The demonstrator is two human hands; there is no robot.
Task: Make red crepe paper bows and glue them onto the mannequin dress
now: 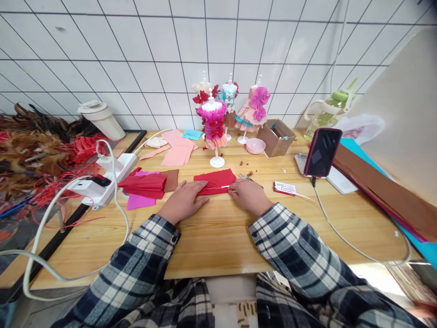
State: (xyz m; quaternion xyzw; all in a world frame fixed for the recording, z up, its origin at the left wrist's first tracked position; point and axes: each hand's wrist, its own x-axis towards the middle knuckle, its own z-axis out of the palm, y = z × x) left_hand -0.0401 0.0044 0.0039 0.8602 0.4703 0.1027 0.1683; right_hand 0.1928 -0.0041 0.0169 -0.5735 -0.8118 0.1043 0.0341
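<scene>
A piece of red crepe paper (pixel 214 176) lies flat on the wooden table in front of me, with a thin white strip (pixel 220 187) running along its lower part. My left hand (pixel 184 200) rests on the paper's left end, fingers stretched out and thumb apart. At the right end, my right hand (pixel 250 195) has its fingers closed at the end of the white strip; the fingertips are partly hidden. Small scissors (pixel 244 176) lie just beyond my right hand, their handles mostly covered by it.
Several small dress forms in paper dresses (pixel 215 130) stand at the back, beside a pink bowl (pixel 256 146) and cardboard box (pixel 277 139). Folded red paper (pixel 145 183) and a power strip (pixel 111 180) with cables lie left. A phone (pixel 322 152) stands right, near a tag (pixel 284 188).
</scene>
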